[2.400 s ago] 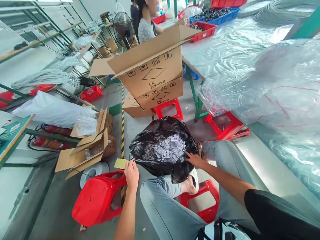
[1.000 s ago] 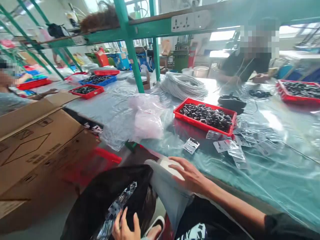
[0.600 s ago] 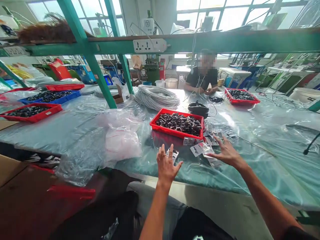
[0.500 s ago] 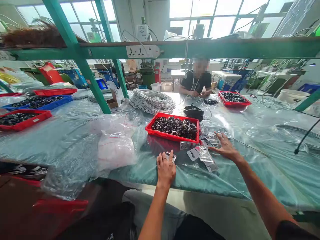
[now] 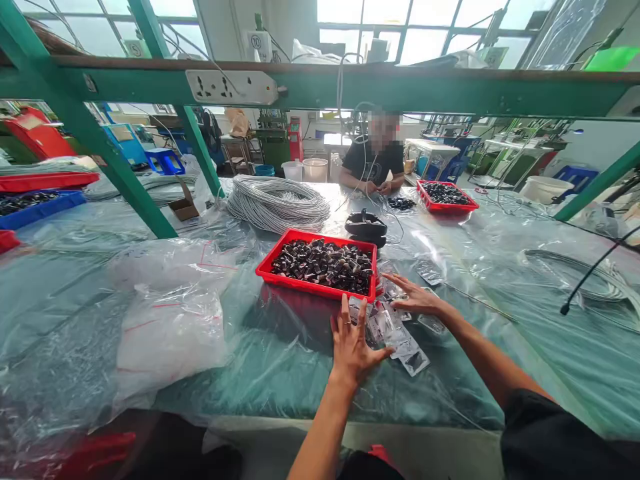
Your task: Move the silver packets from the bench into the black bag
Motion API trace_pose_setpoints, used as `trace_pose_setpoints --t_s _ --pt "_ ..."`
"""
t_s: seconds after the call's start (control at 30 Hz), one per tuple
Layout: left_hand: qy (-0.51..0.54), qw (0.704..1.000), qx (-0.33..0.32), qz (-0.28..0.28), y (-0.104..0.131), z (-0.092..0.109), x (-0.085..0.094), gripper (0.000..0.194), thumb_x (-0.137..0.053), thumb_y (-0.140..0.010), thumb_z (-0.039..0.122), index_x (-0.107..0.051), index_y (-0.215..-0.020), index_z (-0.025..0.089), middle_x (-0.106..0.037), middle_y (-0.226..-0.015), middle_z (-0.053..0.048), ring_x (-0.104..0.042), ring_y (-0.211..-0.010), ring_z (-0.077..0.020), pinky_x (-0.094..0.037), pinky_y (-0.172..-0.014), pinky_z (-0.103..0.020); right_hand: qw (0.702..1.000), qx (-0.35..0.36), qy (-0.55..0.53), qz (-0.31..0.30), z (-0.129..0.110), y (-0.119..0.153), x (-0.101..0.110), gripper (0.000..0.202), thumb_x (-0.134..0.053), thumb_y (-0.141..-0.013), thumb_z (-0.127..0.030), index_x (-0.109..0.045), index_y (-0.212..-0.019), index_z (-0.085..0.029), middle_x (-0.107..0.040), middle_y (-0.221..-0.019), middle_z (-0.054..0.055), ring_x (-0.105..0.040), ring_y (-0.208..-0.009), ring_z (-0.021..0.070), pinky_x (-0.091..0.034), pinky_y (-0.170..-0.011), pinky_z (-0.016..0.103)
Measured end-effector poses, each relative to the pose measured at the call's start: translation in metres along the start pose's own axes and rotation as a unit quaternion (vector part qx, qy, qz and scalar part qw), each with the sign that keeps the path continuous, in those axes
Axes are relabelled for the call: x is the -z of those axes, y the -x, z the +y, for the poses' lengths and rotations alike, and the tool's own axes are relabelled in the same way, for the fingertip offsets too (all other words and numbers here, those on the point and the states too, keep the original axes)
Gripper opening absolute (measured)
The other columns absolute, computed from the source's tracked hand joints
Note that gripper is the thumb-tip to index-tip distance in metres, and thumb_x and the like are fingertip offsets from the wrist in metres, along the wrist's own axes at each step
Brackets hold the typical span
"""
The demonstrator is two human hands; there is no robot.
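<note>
Packets, small clear plastic ones with dark inserts, lie scattered flat on the bench just in front of the red tray, at its near right corner. Left hand rests palm down on the plastic sheet covering the bench, fingers spread and open, tips touching the nearest packets, gripping nothing. Right hand lies flat over the packets further right, fingers stretched out and open, also holding nothing; more packets sit around and under it. Red tray is full of small dark parts. Behind the tray sits a black round object, and left of that a coil of grey cable. Crumpled clear bags are piled on the bench well left of the hands. Across the bench a person in a dark shirt sits beside a second red tray. Green frame beam runs overhead with a white power strip fixed to it.
</note>
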State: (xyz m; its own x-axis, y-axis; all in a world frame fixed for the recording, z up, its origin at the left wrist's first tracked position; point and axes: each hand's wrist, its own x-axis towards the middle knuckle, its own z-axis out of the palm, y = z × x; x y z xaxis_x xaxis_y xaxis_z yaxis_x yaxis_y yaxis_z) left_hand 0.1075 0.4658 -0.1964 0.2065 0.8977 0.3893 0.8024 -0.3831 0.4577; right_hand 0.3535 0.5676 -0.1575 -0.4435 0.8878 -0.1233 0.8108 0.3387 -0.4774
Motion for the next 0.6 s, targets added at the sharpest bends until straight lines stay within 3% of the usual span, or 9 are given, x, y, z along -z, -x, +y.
trace_pose_setpoints --t_s 0.13,0.2,0.3,0.43,0.5,0.6 --pt "0.032 0.998 -0.023 -0.054 0.013 0.023 -0.004 0.131 -0.079 -0.054 0.074 -0.013 -0.159 0.031 0.007 -0.159 -0.018 -0.022 -0.145 -0.0391 -0.023 -0.113 -0.066 0.997 0.079 -0.009 -0.023 -0.007 0.038 -0.011 0.108 -0.058 -0.079 -0.076 -0.017 -0.161 -0.020 -0.017 -0.160 0.015 -0.018 -0.148 0.0338 -0.019 -0.119 0.053" --pt "0.047 0.997 -0.023 -0.049 0.014 0.032 -0.009 0.122 -0.080 -0.061 0.067 -0.013 -0.158 0.032 0.005 -0.160 -0.016 -0.021 -0.145 -0.0378 -0.024 -0.114 -0.064 0.994 0.102 -0.022 -0.016 -0.011 0.049 -0.014 0.103 -0.056 -0.082 -0.075 -0.018 -0.161 -0.020 -0.022 -0.158 0.016 -0.024 -0.146 0.0340 -0.024 -0.117 0.052" --pt "0.090 0.996 -0.007 -0.021 0.011 0.037 -0.016 0.100 -0.076 -0.074 0.056 -0.021 -0.154 0.032 0.000 -0.158 -0.012 -0.024 -0.143 -0.0353 -0.033 -0.114 -0.054 0.992 0.121 -0.014 0.043 -0.016 0.055 -0.024 0.095 -0.057 -0.084 -0.070 -0.027 -0.158 -0.018 -0.034 -0.153 0.017 -0.035 -0.139 0.0350 -0.027 -0.115 0.053" --pt "0.122 0.992 -0.026 0.022 0.008 0.035 -0.021 0.098 -0.081 -0.070 0.040 -0.025 -0.150 0.029 -0.004 -0.156 -0.011 -0.027 -0.140 -0.0347 -0.038 -0.112 -0.049 0.985 0.120 -0.045 0.112 -0.024 0.054 -0.040 0.083 -0.061 -0.084 -0.050 -0.032 -0.156 -0.020 -0.040 -0.149 0.015 -0.036 -0.139 0.0349 -0.028 -0.114 0.054" --pt "0.124 0.991 -0.044 0.037 0.007 0.032 -0.022 0.104 -0.083 -0.066 0.038 -0.023 -0.151 0.026 -0.002 -0.156 -0.013 -0.026 -0.140 -0.0365 -0.039 -0.111 -0.050 0.981 0.110 -0.091 0.131 -0.029 0.052 -0.045 0.077 -0.062 -0.081 -0.042 -0.042 -0.151 -0.019 -0.043 -0.147 0.015 -0.035 -0.140 0.0347 -0.030 -0.114 0.053" --pt "0.121 0.989 -0.068 0.055 0.004 0.029 -0.026 0.114 -0.087 -0.059 0.038 -0.022 -0.152 0.021 0.001 -0.155 -0.019 -0.022 -0.140 -0.0416 -0.039 -0.110 -0.053 0.970 0.065 -0.164 0.169 -0.034 0.053 -0.051 0.065 -0.063 -0.074 -0.042 -0.061 -0.133 -0.015 -0.048 -0.142 0.016 -0.037 -0.139 0.0367 -0.030 -0.114 0.054"
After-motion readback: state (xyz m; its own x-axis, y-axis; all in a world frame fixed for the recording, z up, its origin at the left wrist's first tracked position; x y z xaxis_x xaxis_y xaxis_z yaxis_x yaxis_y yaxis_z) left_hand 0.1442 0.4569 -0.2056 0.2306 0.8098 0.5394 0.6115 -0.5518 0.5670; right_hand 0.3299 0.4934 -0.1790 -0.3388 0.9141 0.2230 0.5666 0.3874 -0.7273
